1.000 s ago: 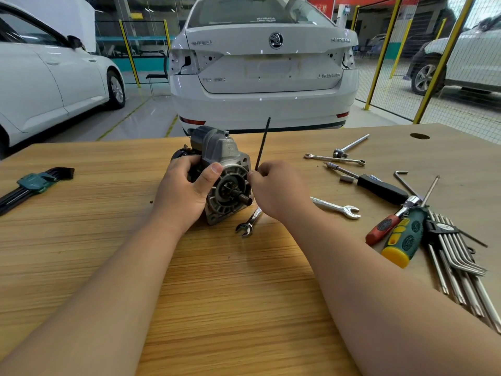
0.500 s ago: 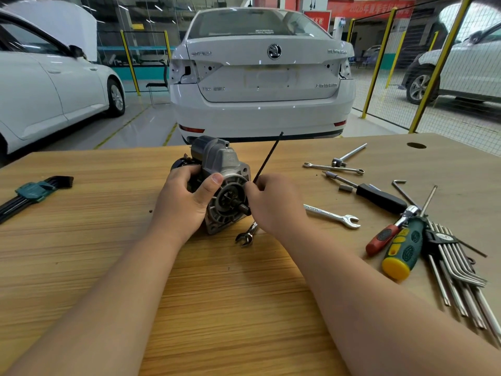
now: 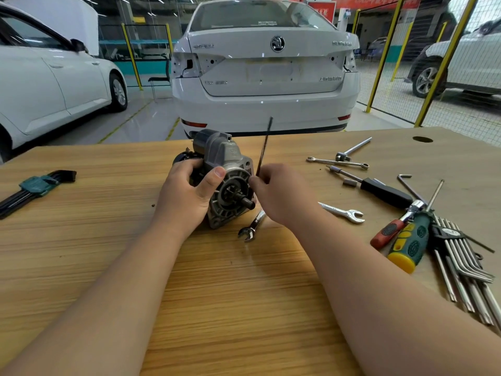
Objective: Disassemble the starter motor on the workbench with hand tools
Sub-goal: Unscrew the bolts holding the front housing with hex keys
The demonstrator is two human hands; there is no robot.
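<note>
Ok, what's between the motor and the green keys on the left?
Only bare wooden workbench, in the head view. The hex key set lies well apart from the starter motor, which the left hand grips.

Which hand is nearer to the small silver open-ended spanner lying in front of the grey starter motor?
Right. The right hand, pinching a thin dark rod, is right at the far end of the spanner; the left hand grips the starter motor to its left.
</note>
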